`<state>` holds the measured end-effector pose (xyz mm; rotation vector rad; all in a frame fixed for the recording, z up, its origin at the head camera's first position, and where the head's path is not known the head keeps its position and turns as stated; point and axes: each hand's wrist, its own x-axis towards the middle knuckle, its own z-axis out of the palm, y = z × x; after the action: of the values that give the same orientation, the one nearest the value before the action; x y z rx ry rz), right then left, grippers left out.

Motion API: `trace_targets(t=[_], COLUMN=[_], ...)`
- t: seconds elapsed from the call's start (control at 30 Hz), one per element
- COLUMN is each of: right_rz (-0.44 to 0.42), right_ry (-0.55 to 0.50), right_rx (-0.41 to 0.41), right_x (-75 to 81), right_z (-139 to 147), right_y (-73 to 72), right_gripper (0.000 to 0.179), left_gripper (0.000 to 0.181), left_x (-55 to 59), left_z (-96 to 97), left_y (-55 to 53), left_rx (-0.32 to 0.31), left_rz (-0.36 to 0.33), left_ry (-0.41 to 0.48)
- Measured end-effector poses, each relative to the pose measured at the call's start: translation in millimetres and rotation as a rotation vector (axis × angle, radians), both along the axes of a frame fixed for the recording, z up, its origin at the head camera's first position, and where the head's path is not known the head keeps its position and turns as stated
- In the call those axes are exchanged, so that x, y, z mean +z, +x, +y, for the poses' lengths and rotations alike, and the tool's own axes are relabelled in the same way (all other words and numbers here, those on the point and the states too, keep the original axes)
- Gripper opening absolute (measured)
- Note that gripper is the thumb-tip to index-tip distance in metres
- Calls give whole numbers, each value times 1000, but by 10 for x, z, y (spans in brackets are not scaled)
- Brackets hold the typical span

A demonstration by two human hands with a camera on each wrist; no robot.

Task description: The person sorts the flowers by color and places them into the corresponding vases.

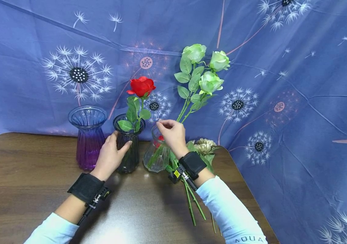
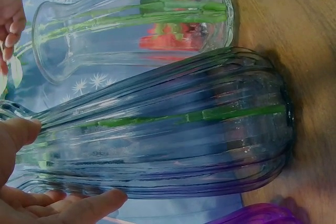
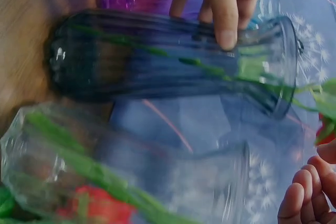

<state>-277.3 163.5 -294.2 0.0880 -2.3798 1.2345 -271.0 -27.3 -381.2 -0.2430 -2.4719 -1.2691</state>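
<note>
A dark grey ribbed glass vase (image 1: 127,156) stands upright with one red rose (image 1: 141,87) in it. Its stem (image 2: 236,113) reaches down to the vase's base. My left hand (image 1: 109,157) grips this vase below the neck, with thumb and fingers on either side. To its right, a clear glass vase (image 1: 154,162) holds stems of green roses (image 1: 210,83) leaning right. Over its mouth is my right hand (image 1: 173,137), fingers loosely bent; in the left wrist view nothing shows between its fingers (image 2: 13,27).
At left stands a blue-to-purple glass vase (image 1: 90,145). Beige flowers (image 1: 205,146) and loose green stems (image 1: 190,203) lie on the brown table (image 1: 23,189), partly under the right forearm. Red petals (image 3: 100,203) show behind the clear vase. A blue dandelion-print cloth (image 1: 283,135) hangs behind.
</note>
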Motion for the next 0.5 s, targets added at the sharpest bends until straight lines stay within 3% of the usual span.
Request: trace_targets(t=[0.23, 0.37, 0.5], right_rz=[-43, -60, -131], right_ry=[0, -5, -29], right_rx=[-56, -81, -114], right_x=[-51, -150, -283], right_z=[322, 513, 681], right_y=[71, 124, 194], right_gripper=[18, 20, 21], left_gripper=[60, 61, 62], left_x=[-14, -9, -1], left_z=[1, 8, 11], left_y=[-13, -8, -3], left_rx=[-1, -2, -1], left_rz=[19, 18, 12], left_ry=[11, 11, 7])
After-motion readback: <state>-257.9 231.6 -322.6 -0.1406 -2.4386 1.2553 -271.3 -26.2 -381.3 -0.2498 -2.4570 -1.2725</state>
